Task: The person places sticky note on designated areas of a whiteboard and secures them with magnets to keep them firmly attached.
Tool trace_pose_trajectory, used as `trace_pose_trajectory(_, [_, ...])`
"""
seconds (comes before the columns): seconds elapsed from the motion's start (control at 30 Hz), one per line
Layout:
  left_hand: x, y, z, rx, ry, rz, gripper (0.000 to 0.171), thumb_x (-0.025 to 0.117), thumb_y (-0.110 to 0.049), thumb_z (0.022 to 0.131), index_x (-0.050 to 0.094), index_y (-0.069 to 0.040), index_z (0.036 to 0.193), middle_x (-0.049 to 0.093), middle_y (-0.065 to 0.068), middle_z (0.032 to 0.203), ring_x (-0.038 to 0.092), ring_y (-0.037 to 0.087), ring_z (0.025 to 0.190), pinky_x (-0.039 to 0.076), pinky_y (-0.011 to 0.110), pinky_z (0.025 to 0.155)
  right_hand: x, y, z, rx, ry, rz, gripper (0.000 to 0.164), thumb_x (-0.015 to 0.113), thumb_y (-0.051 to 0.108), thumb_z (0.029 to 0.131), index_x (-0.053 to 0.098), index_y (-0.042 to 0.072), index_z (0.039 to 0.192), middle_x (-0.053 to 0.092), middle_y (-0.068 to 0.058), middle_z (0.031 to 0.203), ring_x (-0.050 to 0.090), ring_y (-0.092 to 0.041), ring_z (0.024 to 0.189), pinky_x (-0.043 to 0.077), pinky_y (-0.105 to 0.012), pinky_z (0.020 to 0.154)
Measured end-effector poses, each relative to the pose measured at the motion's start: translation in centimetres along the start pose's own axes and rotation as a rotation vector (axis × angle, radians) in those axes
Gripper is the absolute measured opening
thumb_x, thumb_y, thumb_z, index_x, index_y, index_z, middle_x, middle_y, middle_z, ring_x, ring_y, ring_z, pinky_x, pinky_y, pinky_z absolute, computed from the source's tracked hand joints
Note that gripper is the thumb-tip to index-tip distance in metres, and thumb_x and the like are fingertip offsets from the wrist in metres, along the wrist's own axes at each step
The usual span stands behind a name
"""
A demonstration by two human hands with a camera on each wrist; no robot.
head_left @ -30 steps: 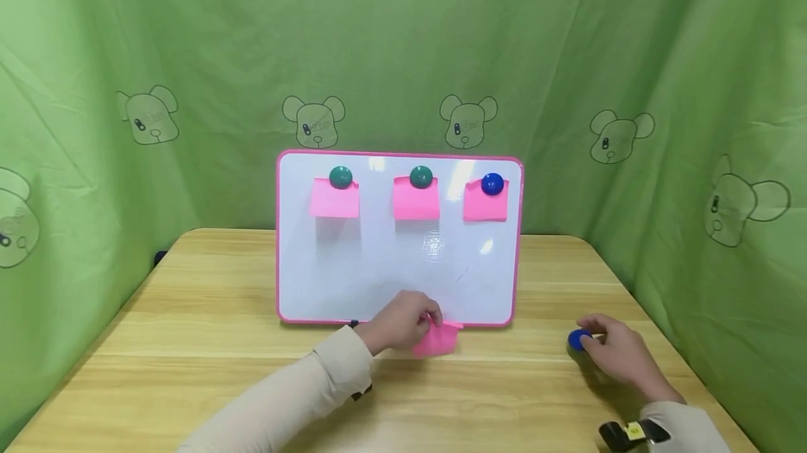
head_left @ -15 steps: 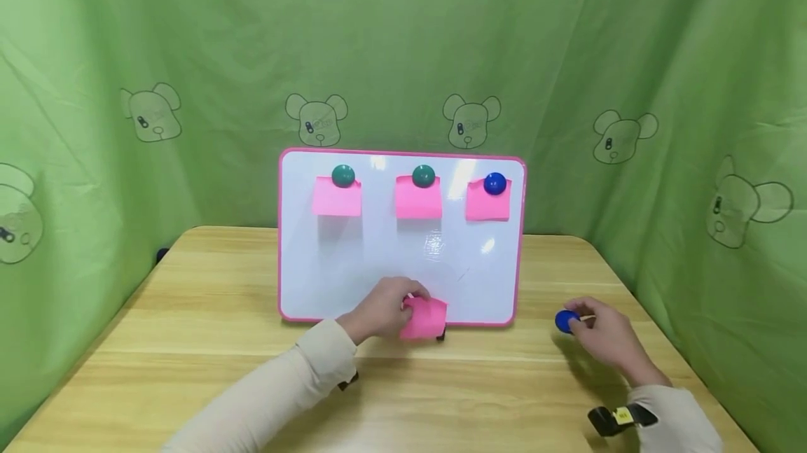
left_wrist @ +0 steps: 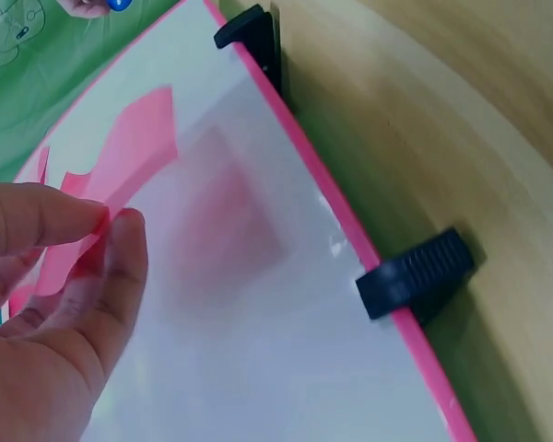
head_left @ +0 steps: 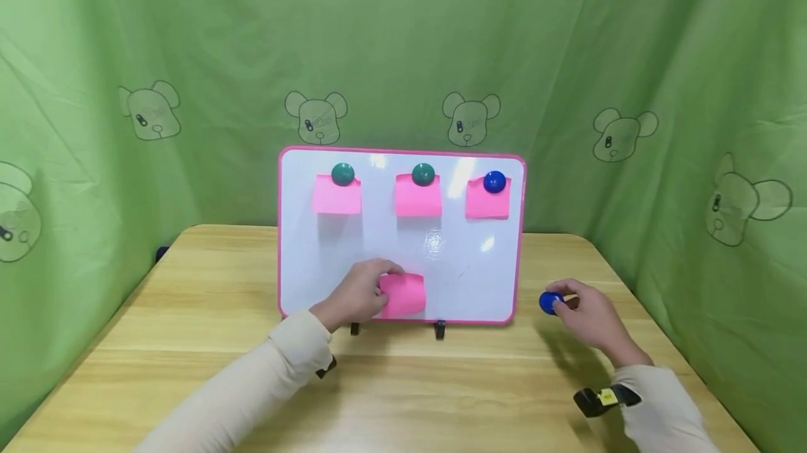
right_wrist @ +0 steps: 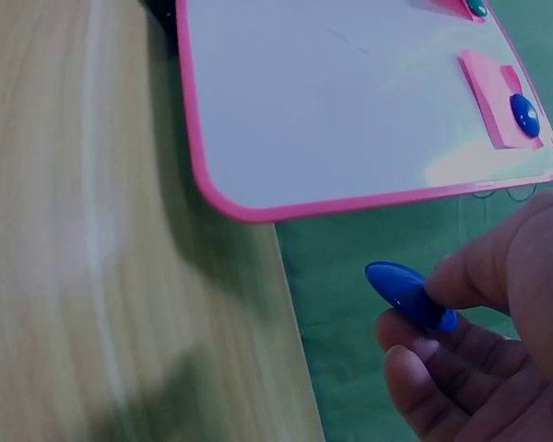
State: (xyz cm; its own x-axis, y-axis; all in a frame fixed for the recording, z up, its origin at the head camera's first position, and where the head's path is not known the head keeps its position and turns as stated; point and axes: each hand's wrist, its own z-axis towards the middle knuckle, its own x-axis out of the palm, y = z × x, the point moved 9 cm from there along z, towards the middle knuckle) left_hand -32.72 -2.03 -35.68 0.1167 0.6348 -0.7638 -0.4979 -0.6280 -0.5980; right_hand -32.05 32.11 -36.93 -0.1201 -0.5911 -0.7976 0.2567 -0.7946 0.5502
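Observation:
A whiteboard (head_left: 479, 292) with a pink frame stands upright on the table. My left hand (head_left: 356, 292) pinches a pink sticky note (head_left: 406, 294) by its left side, in front of the board's lower middle. In the left wrist view the note (left_wrist: 138, 147) bends away from thumb and finger, its reflection on the board behind it. Right of the board, my right hand (head_left: 592, 316) holds a round blue magnet (head_left: 550, 302) between thumb and fingers, raised over the table. Along the board's top, two green magnets (head_left: 343, 173) and one blue magnet (head_left: 494, 181) each hold a pink note (head_left: 337, 201).
Black clip feet (head_left: 440, 329) support the board's lower edge. The wooden table (head_left: 403, 397) reaches back to a green curtain (head_left: 391, 33) with printed bear heads, which also hangs at both sides. A black wrist strap (head_left: 605, 399) sits at the right sleeve.
My left hand has lifted the pink note from the board's bottom edge, up and to the left. My right hand has moved up and slightly left with the blue magnet.

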Motion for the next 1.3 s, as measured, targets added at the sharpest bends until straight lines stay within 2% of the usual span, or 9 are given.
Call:
trace_pose_trajectory(0.13, [-0.5, 0.2, -0.2, 0.015, -0.023, -0.036, 0.032, 0.062, 0.011, 0.077, 0.065, -0.008, 0.103, 0.065, 0.007, 0.108, 0.062, 0.018, 0.086, 0.054, 0.028, 0.074, -0.1, 0.5, 0.3, -0.018, -0.011, 0.005, 0.02, 0.059, 0.002, 0.091, 0.063, -0.003, 0.11, 0.063, -0.026, 0.107, 0.064, -0.031, 0.082, 0.051, -0.032, 0.059])
trace_pose_trajectory(0.27, [-1.0, 0.6, -0.3, -0.009, -0.038, -0.057, 0.027, 0.062, 0.01, 0.078, 0.062, -0.01, 0.095, 0.064, 0.006, 0.104, 0.065, 0.022, 0.09, 0.055, 0.029, 0.075, -0.3, 0.9, 0.7, -0.023, -0.013, 0.003, 0.02, 0.058, 0.003, 0.092, 0.063, -0.002, 0.111, 0.063, -0.025, 0.108, 0.063, -0.028, 0.08, 0.05, -0.031, 0.057])
trace_pose_trajectory(0.5, [-2.1, 1.7, -0.6, -0.076, -0.055, -0.08, 0.031, 0.063, 0.007, 0.081, 0.064, -0.01, 0.106, 0.065, 0.007, 0.112, 0.066, 0.025, 0.095, 0.056, 0.033, 0.078, -0.3, 2.1, 1.5, -0.04, -0.004, 0.029, 0.021, 0.059, 0.004, 0.092, 0.063, -0.002, 0.111, 0.064, -0.023, 0.105, 0.062, -0.029, 0.082, 0.05, -0.031, 0.056])
trace_pose_trajectory(0.63, [-2.7, 2.3, -1.1, -0.117, -0.068, -0.096, 0.032, 0.066, 0.007, 0.081, 0.064, -0.011, 0.107, 0.065, 0.008, 0.111, 0.066, 0.025, 0.095, 0.057, 0.033, 0.077, -0.2, 2.8, 1.8, -0.064, -0.005, 0.044, 0.019, 0.059, 0.002, 0.091, 0.063, -0.003, 0.109, 0.065, -0.022, 0.102, 0.062, -0.028, 0.081, 0.051, -0.031, 0.057])
trace_pose_trajectory(0.87, [-3.8, 2.9, -1.3, -0.108, -0.099, -0.087, 0.032, 0.067, 0.007, 0.08, 0.064, -0.01, 0.107, 0.065, 0.009, 0.108, 0.065, 0.025, 0.091, 0.057, 0.035, 0.077, 0.0, 4.3, 2.8, -0.097, -0.022, 0.075, 0.019, 0.059, 0.002, 0.091, 0.062, -0.002, 0.11, 0.064, -0.02, 0.101, 0.062, -0.025, 0.078, 0.051, -0.029, 0.058])
trace_pose_trajectory(1.07, [-4.3, 3.7, -1.4, -0.143, -0.097, -0.092, 0.035, 0.067, 0.007, 0.081, 0.063, -0.011, 0.11, 0.063, 0.006, 0.105, 0.062, 0.021, 0.087, 0.056, 0.031, 0.073, 0.5, 5.3, 3.6, -0.093, -0.013, 0.08, 0.027, 0.058, 0.003, 0.093, 0.061, -0.005, 0.118, 0.062, -0.023, 0.107, 0.06, -0.024, 0.079, 0.051, -0.027, 0.06])
trace_pose_trajectory(1.3, [-4.9, 4.1, -1.9, -0.126, -0.122, -0.093, 0.038, 0.063, 0.01, 0.081, 0.062, -0.009, 0.113, 0.062, 0.009, 0.109, 0.063, 0.02, 0.086, 0.056, 0.03, 0.072, 1.0, 6.4, 4.4, -0.098, -0.023, 0.091, 0.029, 0.057, 0.0, 0.091, 0.062, -0.006, 0.119, 0.062, -0.024, 0.109, 0.059, -0.025, 0.078, 0.05, -0.027, 0.059])
